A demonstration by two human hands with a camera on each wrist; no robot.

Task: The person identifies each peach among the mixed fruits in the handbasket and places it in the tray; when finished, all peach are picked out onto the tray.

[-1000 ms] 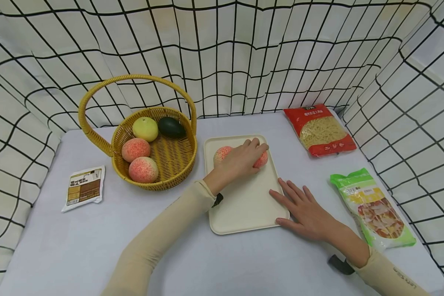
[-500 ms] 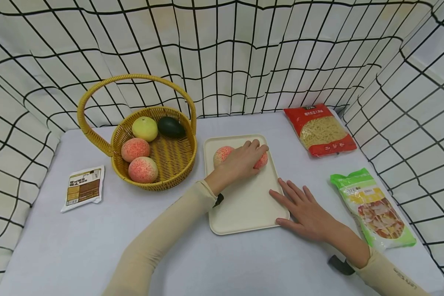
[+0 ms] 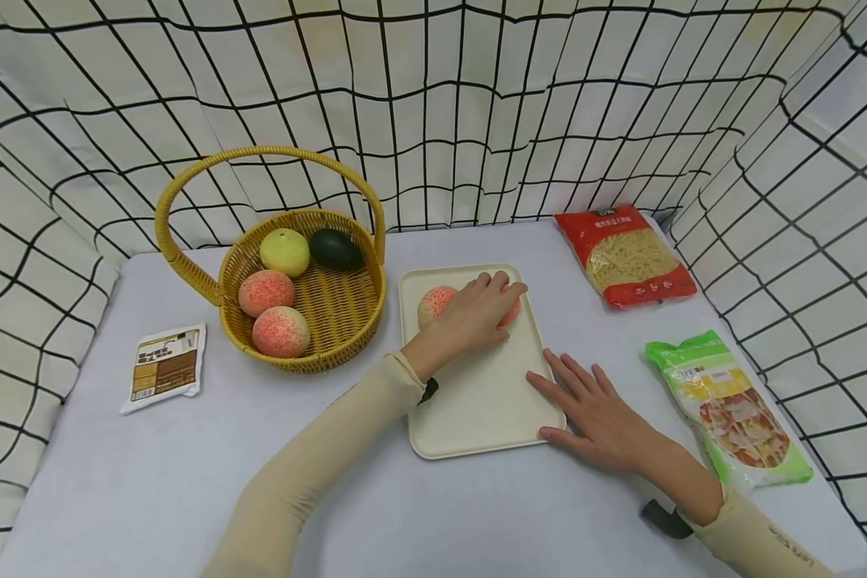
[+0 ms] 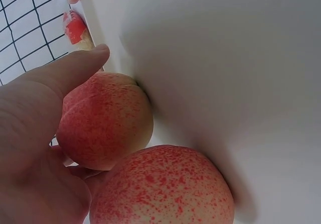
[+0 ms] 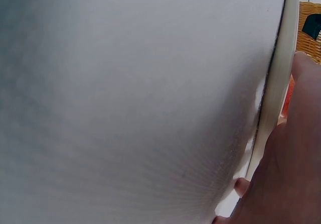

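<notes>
My left hand (image 3: pixel 470 313) reaches over the cream tray (image 3: pixel 484 401), its fingers round a pink-speckled peach (image 3: pixel 511 313) near the far right corner. In the left wrist view the thumb lies along the upper side of this peach (image 4: pixel 105 121), and the other fingers show partly behind it. Touching or nearly touching it is a second peach (image 3: pixel 435 303), beside the left wrist. My right hand (image 3: pixel 600 417) has its fingers spread, the tips at the tray's right edge; the right wrist view shows it against the tray rim (image 5: pixel 281 73).
A wicker basket (image 3: pixel 339 353) with a tall handle holds two peaches, a yellow-green fruit (image 3: pixel 285 252) and a dark green avocado-like fruit (image 3: pixel 335 250). Left of it lies a small packet (image 3: pixel 164 368). On the right are a red pasta bag (image 3: pixel 624 255) and a green-edged bag (image 3: pixel 730 409).
Both hands stay nearly in place. The left fingertips and thumb have shifted very slightly around the right peach. Tray, basket and bags look unmoved.
</notes>
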